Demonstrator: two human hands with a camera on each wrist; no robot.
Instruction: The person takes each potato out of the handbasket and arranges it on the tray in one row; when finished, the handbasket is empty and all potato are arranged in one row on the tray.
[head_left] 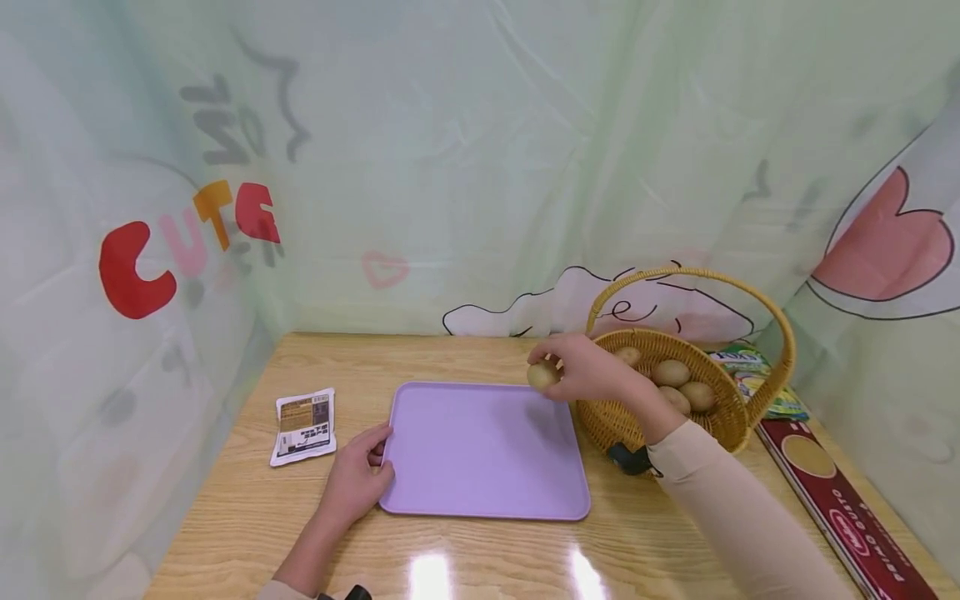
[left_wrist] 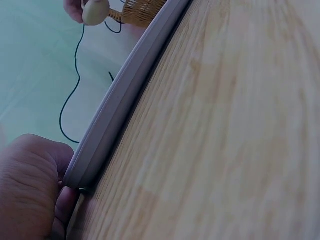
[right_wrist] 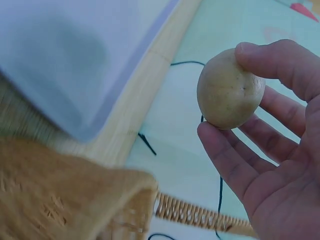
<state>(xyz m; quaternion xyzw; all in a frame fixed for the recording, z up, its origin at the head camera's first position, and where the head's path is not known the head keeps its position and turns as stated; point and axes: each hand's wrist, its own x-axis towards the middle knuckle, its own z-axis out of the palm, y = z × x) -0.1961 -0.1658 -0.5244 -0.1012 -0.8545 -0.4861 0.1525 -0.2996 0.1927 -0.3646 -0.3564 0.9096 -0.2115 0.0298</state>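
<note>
My right hand (head_left: 588, 367) pinches a potato (right_wrist: 230, 90) between thumb and fingertips, raised over the back right corner of the tray. The purple tray (head_left: 480, 454) lies flat on the table with nothing on it. At the tray's left edge, my left hand (head_left: 358, 475) grips the rim; in the left wrist view its fingers (left_wrist: 37, 150) curl at the tray's edge. Beside the tray on the right stands a wicker basket (head_left: 611, 421) with a tall handle, and several potatoes (head_left: 671, 372) lie in it. The right forearm crosses in front of part of the basket.
A white and brown packet (head_left: 303, 425) lies on the wooden table (head_left: 247, 517) left of the tray. Right of the basket are green packets (head_left: 772, 392) and a long dark red box (head_left: 847, 508). A printed curtain (head_left: 420, 167) hangs behind the table.
</note>
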